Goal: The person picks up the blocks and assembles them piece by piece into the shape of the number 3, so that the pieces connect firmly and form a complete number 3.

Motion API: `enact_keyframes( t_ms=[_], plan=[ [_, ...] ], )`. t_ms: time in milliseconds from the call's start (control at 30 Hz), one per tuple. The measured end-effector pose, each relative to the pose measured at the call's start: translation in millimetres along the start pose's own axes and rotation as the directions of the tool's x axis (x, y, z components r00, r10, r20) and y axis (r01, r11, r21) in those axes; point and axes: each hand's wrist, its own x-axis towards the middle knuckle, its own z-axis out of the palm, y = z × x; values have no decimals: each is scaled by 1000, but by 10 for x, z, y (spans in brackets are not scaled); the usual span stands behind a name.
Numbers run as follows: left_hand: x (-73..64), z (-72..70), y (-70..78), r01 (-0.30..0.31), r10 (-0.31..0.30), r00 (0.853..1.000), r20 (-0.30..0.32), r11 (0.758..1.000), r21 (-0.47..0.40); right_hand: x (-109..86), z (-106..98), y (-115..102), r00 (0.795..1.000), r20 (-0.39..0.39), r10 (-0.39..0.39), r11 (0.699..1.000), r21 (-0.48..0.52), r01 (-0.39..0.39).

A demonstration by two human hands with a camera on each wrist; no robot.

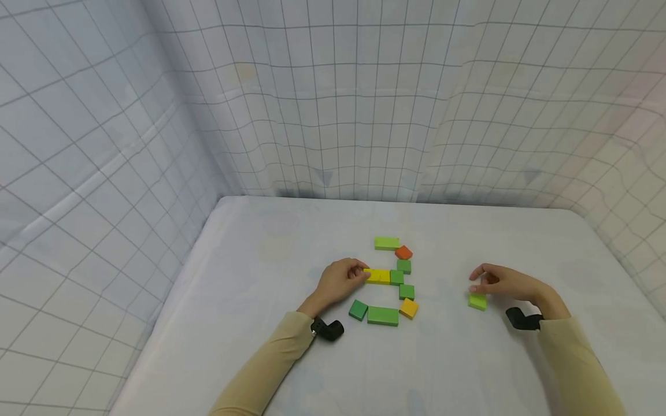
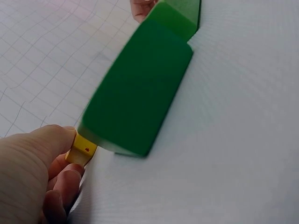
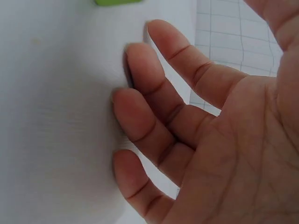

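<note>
My left hand (image 1: 340, 281) pinches the end of a yellow block (image 1: 372, 276) between thumb and fingers. Its far end meets a second yellow block (image 1: 384, 277), which abuts a small green block (image 1: 396, 277). In the left wrist view the held yellow block (image 2: 82, 150) shows partly behind a dark green block (image 2: 135, 84) close to the camera. My right hand (image 1: 507, 283) hovers by a lime green block (image 1: 477, 301), its fingers loosely bent. From the right wrist the fingers (image 3: 145, 116) appear spread with nothing between them, and the lime block (image 3: 117, 2) peeks in at the top.
More blocks lie around the yellow pair: a lime one (image 1: 387, 243), an orange-red one (image 1: 403, 252), small green ones (image 1: 407, 292), a yellow-orange one (image 1: 409, 308), a long green one (image 1: 383, 316) and a dark green one (image 1: 358, 310). Grid-patterned curtains (image 1: 338, 115) surround the white table (image 1: 260, 242).
</note>
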Motion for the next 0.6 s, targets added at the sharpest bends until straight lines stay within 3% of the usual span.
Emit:
enact_keyframes(
  t_ms=[333, 600],
  plan=[
    [-9, -17, 11, -1, 1, 1000, 5, 1000, 5, -143, 177, 113, 989, -85, -120, 993, -4, 120],
    [-7, -9, 4, 5, -5, 1000, 6, 1000, 6, -121, 205, 123, 986, -137, -99, 995, -19, 97]
  ],
)
